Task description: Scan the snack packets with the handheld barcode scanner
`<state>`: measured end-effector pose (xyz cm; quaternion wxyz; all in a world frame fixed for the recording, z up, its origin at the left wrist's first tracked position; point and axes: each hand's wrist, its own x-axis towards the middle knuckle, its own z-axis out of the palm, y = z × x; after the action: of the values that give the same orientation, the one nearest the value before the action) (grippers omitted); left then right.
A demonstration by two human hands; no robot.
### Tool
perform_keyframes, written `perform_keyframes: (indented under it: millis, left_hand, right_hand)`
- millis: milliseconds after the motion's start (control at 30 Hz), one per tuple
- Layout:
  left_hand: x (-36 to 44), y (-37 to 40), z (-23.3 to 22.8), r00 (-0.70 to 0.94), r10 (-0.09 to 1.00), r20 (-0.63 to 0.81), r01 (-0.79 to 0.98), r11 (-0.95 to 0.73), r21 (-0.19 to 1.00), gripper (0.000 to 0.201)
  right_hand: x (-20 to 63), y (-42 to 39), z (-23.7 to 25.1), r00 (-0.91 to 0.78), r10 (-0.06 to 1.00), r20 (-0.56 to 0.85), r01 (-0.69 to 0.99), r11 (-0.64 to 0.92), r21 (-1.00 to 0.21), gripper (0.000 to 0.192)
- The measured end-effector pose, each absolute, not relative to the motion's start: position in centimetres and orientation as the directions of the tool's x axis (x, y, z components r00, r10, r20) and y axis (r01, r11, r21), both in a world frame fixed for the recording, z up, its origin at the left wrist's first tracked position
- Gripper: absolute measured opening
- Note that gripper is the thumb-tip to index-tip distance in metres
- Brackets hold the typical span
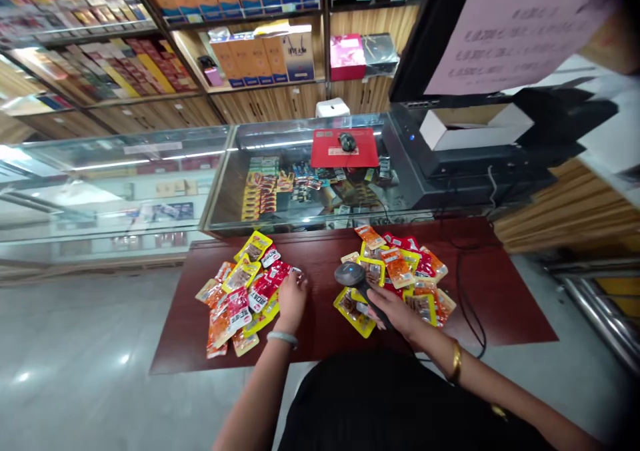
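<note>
My right hand (393, 308) is wrapped round the handle of a black barcode scanner (350, 275), its head pointing left over the right-hand pile. At the left pile, my left hand (293, 302) is closed on the right end of a red snack packet (277, 276); the fingertips are partly hidden. Beneath and beside that packet lie yellow-edged packets (242, 274), orange ones and red-and-white ones, overlapping. Under and around the scanner spreads a second heap, with an orange packet (398, 268) on top and a yellow-edged packet (355, 312) at its near left.
Both piles rest on a dark red board (315, 334). Behind it stands a glass display case (290, 138) with a red mat (320, 148) and a mouse (347, 142) on top. A black cable (463, 291) runs down the right side, near a dark machine (425, 178).
</note>
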<state>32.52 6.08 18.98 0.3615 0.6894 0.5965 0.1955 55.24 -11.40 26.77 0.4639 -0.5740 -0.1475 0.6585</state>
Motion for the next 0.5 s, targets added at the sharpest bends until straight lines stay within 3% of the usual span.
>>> perform_keyframes:
  millis: [133, 300, 500]
  left_hand:
    - [28.6, 8.1, 18.5, 0.188, 0.977, -0.098, 0.843, -0.110, 0.526, 0.037]
    - [29.3, 8.3, 17.2, 0.079, 0.990, -0.121, 0.936, -0.032, 0.350, 0.074]
    - [32.1, 6.9, 16.3, 0.269, 0.935, -0.232, 0.955, -0.227, 0.192, 0.069]
  right_hand:
    - [53.7, -9.8, 27.4, 0.059, 0.801, -0.596, -0.363, -0.539, -0.760, 0.060]
    - [52.6, -9.0, 27.8, 0.040, 0.804, -0.594, -0.310, -0.555, -0.772, 0.062]
    - [52.6, -9.1, 27.1, 0.055, 0.791, -0.609, -0.334, -0.561, -0.758, 0.065]
